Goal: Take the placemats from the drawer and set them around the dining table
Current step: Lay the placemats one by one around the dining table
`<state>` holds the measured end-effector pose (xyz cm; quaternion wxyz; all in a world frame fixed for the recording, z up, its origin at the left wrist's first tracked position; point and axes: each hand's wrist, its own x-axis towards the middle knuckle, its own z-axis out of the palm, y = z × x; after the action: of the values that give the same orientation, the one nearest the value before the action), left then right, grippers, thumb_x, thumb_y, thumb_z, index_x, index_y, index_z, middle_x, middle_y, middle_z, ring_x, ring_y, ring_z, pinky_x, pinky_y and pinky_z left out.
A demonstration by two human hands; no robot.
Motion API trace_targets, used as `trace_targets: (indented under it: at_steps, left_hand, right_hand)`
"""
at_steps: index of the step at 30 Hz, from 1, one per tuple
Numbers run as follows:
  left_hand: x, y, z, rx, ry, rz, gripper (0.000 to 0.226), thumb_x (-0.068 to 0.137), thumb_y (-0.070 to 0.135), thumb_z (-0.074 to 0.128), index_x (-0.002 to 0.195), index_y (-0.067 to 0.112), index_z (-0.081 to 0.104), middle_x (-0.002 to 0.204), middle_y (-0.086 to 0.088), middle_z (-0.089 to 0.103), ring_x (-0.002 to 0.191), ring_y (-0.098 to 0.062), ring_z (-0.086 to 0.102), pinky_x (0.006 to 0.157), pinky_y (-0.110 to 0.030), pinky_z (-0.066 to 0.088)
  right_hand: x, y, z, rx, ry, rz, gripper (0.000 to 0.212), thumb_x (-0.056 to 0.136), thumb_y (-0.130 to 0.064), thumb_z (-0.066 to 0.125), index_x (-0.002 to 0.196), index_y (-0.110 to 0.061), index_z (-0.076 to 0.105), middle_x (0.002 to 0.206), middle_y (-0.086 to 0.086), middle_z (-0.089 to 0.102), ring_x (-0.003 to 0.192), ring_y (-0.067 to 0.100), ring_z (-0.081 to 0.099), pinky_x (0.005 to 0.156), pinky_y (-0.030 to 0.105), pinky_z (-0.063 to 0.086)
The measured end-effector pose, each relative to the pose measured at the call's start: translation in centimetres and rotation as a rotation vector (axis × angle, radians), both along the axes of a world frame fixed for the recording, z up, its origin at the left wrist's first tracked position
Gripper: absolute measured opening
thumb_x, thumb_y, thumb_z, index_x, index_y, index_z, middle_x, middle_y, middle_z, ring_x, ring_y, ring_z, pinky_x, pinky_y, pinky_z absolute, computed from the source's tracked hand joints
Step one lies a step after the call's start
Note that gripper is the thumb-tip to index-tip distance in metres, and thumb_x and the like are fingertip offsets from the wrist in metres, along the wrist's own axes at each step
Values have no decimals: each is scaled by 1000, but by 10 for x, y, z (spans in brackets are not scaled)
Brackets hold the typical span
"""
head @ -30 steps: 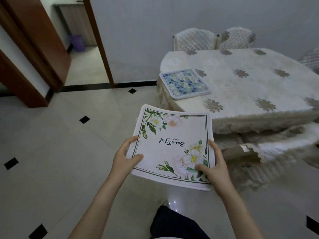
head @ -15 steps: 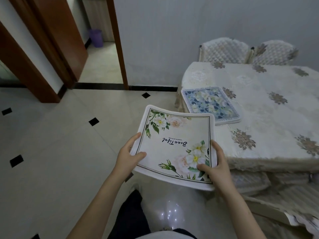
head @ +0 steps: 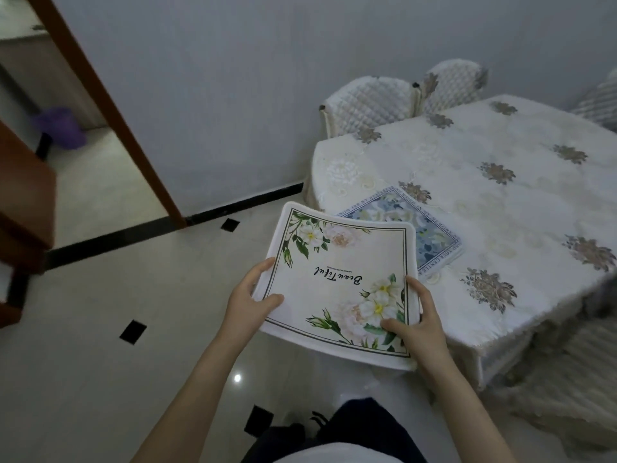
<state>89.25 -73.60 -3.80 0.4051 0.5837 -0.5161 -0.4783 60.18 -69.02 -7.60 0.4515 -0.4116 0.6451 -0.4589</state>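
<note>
I hold a white placemat (head: 344, 279) with green leaves, pale flowers and black script in front of me, above the floor. My left hand (head: 248, 299) grips its near left edge, thumb on top. My right hand (head: 415, 320) grips its near right corner, thumb on the flower print. The mat sags a little between my hands. A blue flowered placemat (head: 430, 235) lies flat on the near left corner of the dining table (head: 521, 202), partly hidden behind the white one. The table wears a cream cloth with brown flower patches.
Two quilted chairs (head: 374, 105) stand at the table's far side against the grey wall. A covered chair (head: 551, 379) sits at the near right. A brown door frame (head: 110, 108) opens on the left, with a purple bin (head: 60, 128) beyond. Tiled floor lies below.
I have come closer to the table's left corner and my view has tilted. The white placemat now overlaps the blue one in view. Both hands keep their grip.
</note>
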Motion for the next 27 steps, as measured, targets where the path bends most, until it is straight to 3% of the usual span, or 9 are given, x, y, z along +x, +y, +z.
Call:
trace_targets:
  at_steps: [2, 4, 7, 10, 14, 17, 22, 27]
  left_hand:
    - [1, -28, -2, 6, -3, -58, 62, 79, -4, 65, 130, 31, 54, 128, 26, 52, 125, -9, 48, 106, -32, 41]
    - [-4, -55, -6, 9, -5, -103, 62, 79, -4, 65, 131, 30, 54, 130, 25, 52, 128, -7, 46, 108, -32, 38]
    - [-16, -94, -11, 12, 23, -161, 62, 79, -6, 65, 130, 28, 55, 130, 24, 52, 124, 6, 44, 105, -19, 37]
    - [-32, -135, -15, 15, 40, -209, 61, 79, -9, 63, 130, 25, 55, 129, 19, 53, 114, 18, 46, 87, -2, 40]
    - [-49, -191, -14, 42, 46, -234, 61, 79, -9, 63, 129, 25, 56, 128, 12, 56, 114, 4, 53, 80, -5, 45]
    - [-60, -229, -11, 46, 20, -272, 59, 79, -7, 64, 127, 26, 57, 125, 12, 58, 103, 15, 55, 76, -5, 46]
    - [-87, -278, -17, 33, -22, -357, 56, 78, -9, 65, 121, 27, 58, 120, 13, 58, 96, 18, 55, 74, -3, 45]
    - [-119, -310, -33, 45, -39, -505, 55, 79, -8, 66, 122, 25, 57, 126, 13, 54, 113, 0, 51, 81, 1, 39]
  right_hand:
    - [3, -14, -1, 2, 8, -52, 82, 70, 4, 77, 127, -46, 46, 135, -4, 52, 115, 22, 59, 93, 46, 53]
    - [2, -28, -3, 9, 18, -95, 82, 69, 4, 78, 126, -47, 46, 136, -7, 51, 118, 24, 57, 95, 48, 51]
    - [-6, -53, -8, 14, 20, -152, 83, 69, 3, 77, 126, -48, 46, 137, -10, 49, 121, 26, 55, 97, 50, 49]
    - [-16, -80, -16, 27, 14, -205, 83, 69, 1, 78, 126, -49, 46, 139, -11, 47, 122, 28, 53, 97, 52, 48]
    - [-27, -122, -20, 35, -6, -252, 83, 70, 0, 78, 126, -52, 45, 140, -10, 45, 123, 28, 52, 96, 53, 49]
    - [-33, -150, -19, 28, -17, -300, 83, 70, 2, 77, 125, -52, 46, 137, -12, 46, 120, 27, 54, 93, 52, 51]
    - [-48, -179, -21, 23, -9, -366, 82, 69, 1, 78, 127, -48, 46, 135, -21, 45, 125, 25, 50, 97, 53, 48]
    - [-64, -183, -26, 55, -29, -473, 81, 70, 4, 76, 128, -43, 46, 134, -19, 45, 124, 23, 50, 98, 48, 48]
